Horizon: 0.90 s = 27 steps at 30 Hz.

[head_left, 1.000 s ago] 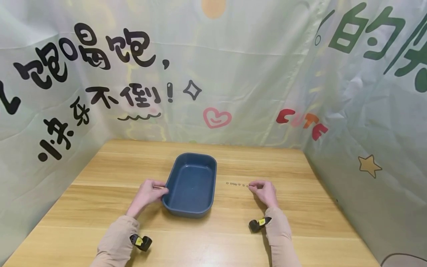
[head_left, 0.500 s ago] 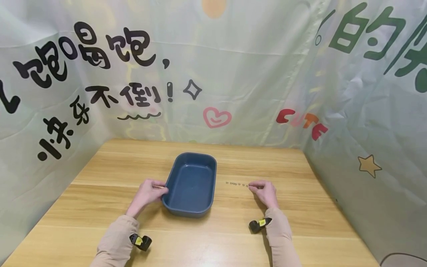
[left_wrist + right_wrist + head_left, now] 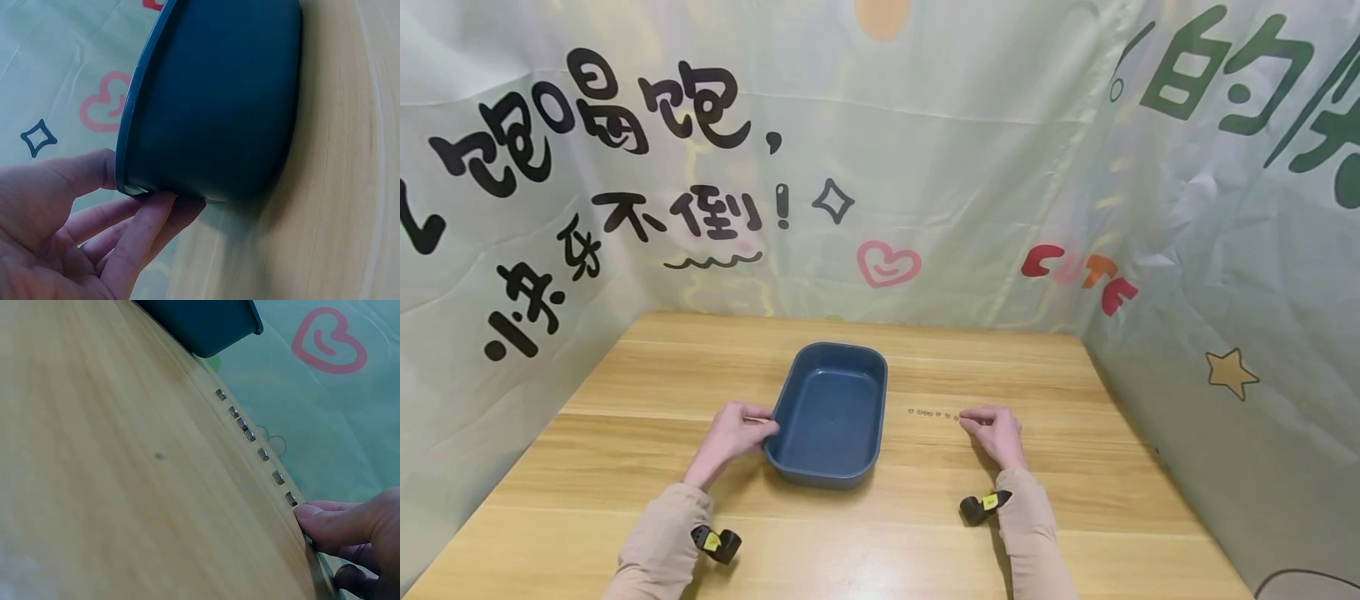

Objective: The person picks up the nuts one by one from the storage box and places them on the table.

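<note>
A deep blue rectangular plastic basin (image 3: 831, 421) stands on the wooden table, and my left hand (image 3: 735, 437) grips its near left corner. In the left wrist view, the left thumb (image 3: 94, 170) lies on the rim and the other fingers reach under it. To the basin's right runs a row of several small silvery metal pieces (image 3: 263, 454) that look like nuts. At the row's right end is my right hand (image 3: 996, 433), thumb and forefinger tips together beside the last metal piece (image 3: 291, 499). Whether they pinch a piece is hidden.
The wooden table (image 3: 865, 542) is bounded by printed cloth hangings (image 3: 970, 183) at the back and both sides. A black wrist camera (image 3: 718, 546) is strapped to the left sleeve, another black camera (image 3: 976, 507) to the right. Inside the basin only its bare floor shows.
</note>
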Available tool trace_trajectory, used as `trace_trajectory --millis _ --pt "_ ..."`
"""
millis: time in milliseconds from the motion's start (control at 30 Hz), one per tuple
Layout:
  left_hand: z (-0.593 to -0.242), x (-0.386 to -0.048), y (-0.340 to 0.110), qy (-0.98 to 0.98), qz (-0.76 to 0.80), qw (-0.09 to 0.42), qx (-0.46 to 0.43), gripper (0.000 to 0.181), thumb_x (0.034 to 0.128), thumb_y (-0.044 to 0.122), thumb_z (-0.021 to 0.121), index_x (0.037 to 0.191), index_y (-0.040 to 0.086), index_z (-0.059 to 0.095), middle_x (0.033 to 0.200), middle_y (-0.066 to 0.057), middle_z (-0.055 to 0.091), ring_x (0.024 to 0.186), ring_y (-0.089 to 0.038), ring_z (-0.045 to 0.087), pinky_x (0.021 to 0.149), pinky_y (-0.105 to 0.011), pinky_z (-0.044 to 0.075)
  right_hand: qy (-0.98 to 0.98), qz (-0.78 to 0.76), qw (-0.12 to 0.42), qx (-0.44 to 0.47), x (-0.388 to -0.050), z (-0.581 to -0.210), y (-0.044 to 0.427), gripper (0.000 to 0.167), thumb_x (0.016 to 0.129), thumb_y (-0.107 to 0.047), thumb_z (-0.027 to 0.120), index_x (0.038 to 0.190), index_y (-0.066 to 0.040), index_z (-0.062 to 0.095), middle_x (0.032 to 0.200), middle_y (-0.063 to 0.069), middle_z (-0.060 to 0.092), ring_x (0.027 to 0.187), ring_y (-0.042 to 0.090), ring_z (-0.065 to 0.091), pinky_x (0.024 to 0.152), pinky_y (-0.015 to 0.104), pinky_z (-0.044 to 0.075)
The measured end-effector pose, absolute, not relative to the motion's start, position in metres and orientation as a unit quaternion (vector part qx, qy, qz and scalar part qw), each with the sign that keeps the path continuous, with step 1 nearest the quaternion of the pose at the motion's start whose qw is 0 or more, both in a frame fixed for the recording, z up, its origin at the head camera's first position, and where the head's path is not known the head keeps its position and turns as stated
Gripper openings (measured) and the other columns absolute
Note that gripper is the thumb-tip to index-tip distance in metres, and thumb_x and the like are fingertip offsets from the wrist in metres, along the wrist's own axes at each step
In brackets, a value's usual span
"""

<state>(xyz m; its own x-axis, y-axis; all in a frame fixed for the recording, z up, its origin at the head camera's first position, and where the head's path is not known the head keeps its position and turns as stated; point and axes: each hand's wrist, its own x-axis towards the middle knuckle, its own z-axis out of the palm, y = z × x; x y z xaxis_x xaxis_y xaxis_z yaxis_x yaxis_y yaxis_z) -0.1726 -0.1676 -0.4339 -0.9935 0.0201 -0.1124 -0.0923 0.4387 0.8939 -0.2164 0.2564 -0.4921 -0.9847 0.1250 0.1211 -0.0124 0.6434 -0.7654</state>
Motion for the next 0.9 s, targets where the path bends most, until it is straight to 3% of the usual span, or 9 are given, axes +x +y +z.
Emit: trace_trajectory --millis 200,300,467,900 --pt "-0.435 -0.173 -0.167 0.845 0.532 0.052 -0.023 0.041 0.0832 0.006 0.071 0.117 -0.016 0.066 0.103 -0.030 0.074 0.076 -0.018 0.073 0.071 -0.038 0.066 -0.905 0.415 0.086 -0.029 -0.216 -0.493 0.257 0.017 0.088 -0.015 0.076 0.103 -0.007 0.079 0.110 0.016 0.076 0.110 0.033 0.067 0.103 0.049 0.050" --pt "-0.436 -0.174 -0.167 0.845 0.532 0.051 -0.021 0.041 0.0831 0.006 0.071 0.117 -0.016 0.066 0.102 -0.029 0.074 0.076 -0.017 0.073 0.071 -0.038 0.066 -0.903 0.421 0.084 -0.022 -0.215 -0.493 0.259 0.024 0.086 -0.012 0.077 0.109 -0.004 0.077 0.099 0.014 0.076 0.094 0.021 0.068 0.093 0.034 0.053" --pt "-0.434 -0.172 -0.166 0.846 0.531 0.050 -0.020 0.039 0.0830 0.006 0.071 0.115 -0.016 0.066 0.102 -0.029 0.074 0.075 -0.017 0.073 0.071 -0.038 0.066 -0.891 0.448 0.073 -0.008 -0.215 -0.493 0.265 0.038 0.082 -0.006 0.078 0.119 0.002 0.071 0.086 0.009 0.070 0.079 0.003 0.059 0.077 0.013 0.049" --pt "-0.431 -0.172 -0.166 0.847 0.529 0.046 -0.011 0.038 0.0829 0.005 0.072 0.114 -0.016 0.067 0.100 -0.030 0.074 0.077 -0.019 0.074 0.071 -0.039 0.066 -0.890 0.451 0.065 0.004 -0.214 -0.491 0.267 0.040 0.084 -0.006 0.077 0.122 0.003 0.069 0.086 0.008 0.066 0.076 0.006 0.055 0.071 0.014 0.046"
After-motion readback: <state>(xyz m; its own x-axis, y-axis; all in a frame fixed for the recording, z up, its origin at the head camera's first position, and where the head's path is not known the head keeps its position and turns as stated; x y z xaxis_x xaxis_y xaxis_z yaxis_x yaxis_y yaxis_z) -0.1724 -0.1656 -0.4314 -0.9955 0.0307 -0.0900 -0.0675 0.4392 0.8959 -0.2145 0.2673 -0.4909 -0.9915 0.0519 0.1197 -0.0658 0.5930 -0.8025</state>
